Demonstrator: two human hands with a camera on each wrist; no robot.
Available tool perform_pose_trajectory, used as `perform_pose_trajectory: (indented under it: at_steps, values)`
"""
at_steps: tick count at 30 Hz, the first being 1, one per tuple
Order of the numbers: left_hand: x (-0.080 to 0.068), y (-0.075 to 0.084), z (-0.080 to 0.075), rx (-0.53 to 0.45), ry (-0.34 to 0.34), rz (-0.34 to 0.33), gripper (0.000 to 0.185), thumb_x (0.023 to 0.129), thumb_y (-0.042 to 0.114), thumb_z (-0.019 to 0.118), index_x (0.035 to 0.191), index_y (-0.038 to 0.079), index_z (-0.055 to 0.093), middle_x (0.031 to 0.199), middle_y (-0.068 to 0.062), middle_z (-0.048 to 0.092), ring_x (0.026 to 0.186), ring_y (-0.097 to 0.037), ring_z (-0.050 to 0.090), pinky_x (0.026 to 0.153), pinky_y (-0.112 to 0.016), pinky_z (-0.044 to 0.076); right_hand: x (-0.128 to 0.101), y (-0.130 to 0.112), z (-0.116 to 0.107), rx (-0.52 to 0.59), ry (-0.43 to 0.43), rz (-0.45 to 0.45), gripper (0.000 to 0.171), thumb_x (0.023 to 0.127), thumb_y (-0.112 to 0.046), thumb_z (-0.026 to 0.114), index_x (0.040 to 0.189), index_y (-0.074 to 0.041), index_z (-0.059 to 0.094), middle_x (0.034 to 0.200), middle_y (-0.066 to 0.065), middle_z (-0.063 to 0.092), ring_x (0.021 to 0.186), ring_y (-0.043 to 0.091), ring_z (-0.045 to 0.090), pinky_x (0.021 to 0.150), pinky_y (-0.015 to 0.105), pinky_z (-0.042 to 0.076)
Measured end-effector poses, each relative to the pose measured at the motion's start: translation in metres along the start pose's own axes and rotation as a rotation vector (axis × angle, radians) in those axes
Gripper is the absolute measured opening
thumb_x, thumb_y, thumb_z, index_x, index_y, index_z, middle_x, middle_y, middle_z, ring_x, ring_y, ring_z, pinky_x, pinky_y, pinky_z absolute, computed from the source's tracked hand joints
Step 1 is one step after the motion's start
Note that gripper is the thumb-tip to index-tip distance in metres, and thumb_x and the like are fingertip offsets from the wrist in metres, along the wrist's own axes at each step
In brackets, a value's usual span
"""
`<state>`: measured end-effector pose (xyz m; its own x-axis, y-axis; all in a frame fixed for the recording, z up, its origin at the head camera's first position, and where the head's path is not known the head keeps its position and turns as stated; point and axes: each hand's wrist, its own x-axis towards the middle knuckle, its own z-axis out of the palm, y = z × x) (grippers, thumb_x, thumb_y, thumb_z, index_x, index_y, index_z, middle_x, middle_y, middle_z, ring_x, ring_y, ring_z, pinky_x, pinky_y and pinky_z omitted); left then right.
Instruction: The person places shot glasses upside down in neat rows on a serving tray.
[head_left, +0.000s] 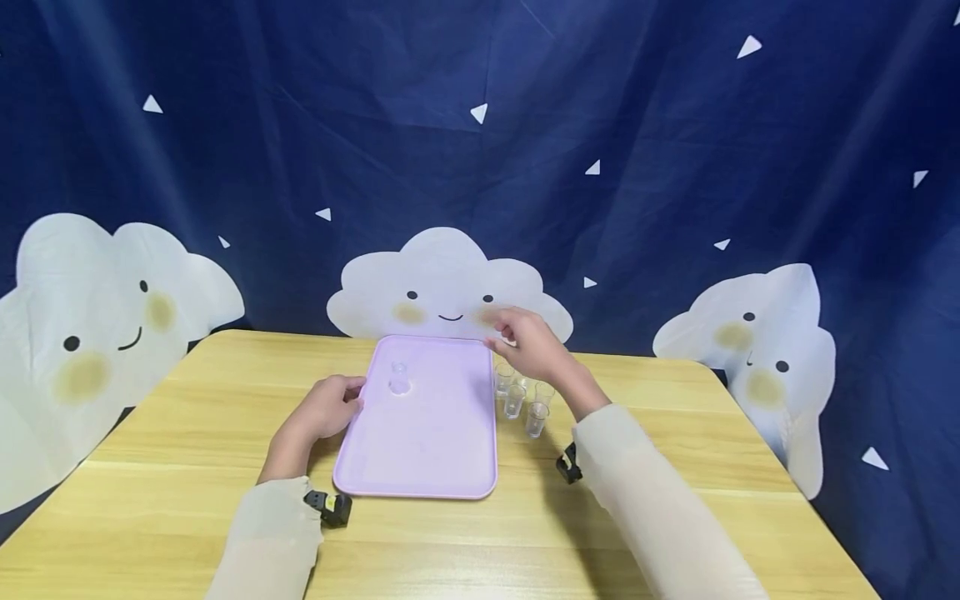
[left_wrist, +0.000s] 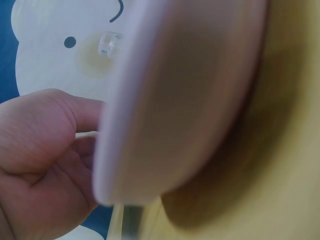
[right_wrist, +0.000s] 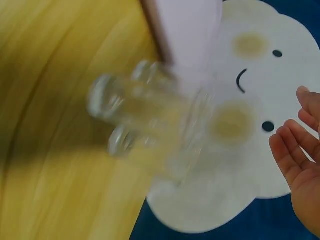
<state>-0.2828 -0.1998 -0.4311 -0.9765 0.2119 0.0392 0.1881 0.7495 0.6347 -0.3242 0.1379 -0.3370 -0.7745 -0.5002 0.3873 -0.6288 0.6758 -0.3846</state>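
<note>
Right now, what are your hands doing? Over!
Left hand grips the lilac plastic tray edge. Right hand open, empty, above the small clear plastic cups beside the tray. One clear cup on it.

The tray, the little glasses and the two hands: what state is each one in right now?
Tray: flat on the table, one clear glass on it.
Glass on the tray: standing near the far left corner, looks empty.
Glasses beside the tray: clustered upright on the table, look empty.
Left hand: fingers curled at the tray's left edge.
Right hand: open, hovering above the cluster, holding nothing.
</note>
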Motion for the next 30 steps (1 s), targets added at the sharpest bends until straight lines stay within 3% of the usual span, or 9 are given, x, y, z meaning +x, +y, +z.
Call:
perform_pose_trajectory:
  at_steps: [12, 21, 27, 30]
  values:
    - [0.000, 0.000, 0.000, -0.002, 0.005, 0.008, 0.045, 0.097, 0.001, 0.054, 0.139, -0.014, 0.054, 0.124, -0.030, 0.066, 0.117, -0.043, 0.062, 0.102, -0.058, 0.048, -0.052, 0.040, -0.015, -0.003, 0.000, 0.056, 0.030, 0.095, -0.013, 0.072, 0.120, 0.001, 0.069, 0.102, 0.013, 0.070, 0.088, 0.023, 0.066, 0.083, 0.042, 0.058]
    - [-0.001, 0.000, -0.001, -0.004, 0.002, -0.007, 0.044, 0.098, 0.002, 0.054, 0.140, -0.010, 0.055, 0.125, -0.028, 0.066, 0.117, -0.042, 0.062, 0.103, -0.057, 0.048, -0.083, 0.057, -0.019, -0.061, -0.168, 0.027, 0.032, 0.094, -0.006, 0.072, 0.124, 0.005, 0.066, 0.112, 0.019, 0.070, 0.096, 0.032, 0.069, 0.086, 0.045, 0.058]
    - [-0.003, 0.004, -0.002, -0.018, 0.001, -0.018, 0.043, 0.098, 0.001, 0.054, 0.139, -0.009, 0.057, 0.125, -0.027, 0.066, 0.116, -0.039, 0.062, 0.103, -0.057, 0.048, -0.099, 0.065, -0.016, -0.068, -0.293, 0.052, 0.047, 0.095, -0.006, 0.071, 0.136, 0.007, 0.054, 0.112, 0.018, 0.068, 0.100, 0.033, 0.068, 0.086, 0.045, 0.058]
    - [-0.004, 0.004, -0.002, -0.020, -0.001, -0.026, 0.042, 0.098, 0.001, 0.053, 0.139, -0.009, 0.057, 0.127, -0.027, 0.066, 0.117, -0.040, 0.061, 0.104, -0.058, 0.047, -0.103, 0.069, -0.011, -0.042, -0.317, 0.057, 0.051, 0.094, -0.005, 0.072, 0.137, 0.009, 0.050, 0.111, 0.019, 0.068, 0.101, 0.035, 0.068, 0.085, 0.045, 0.058]
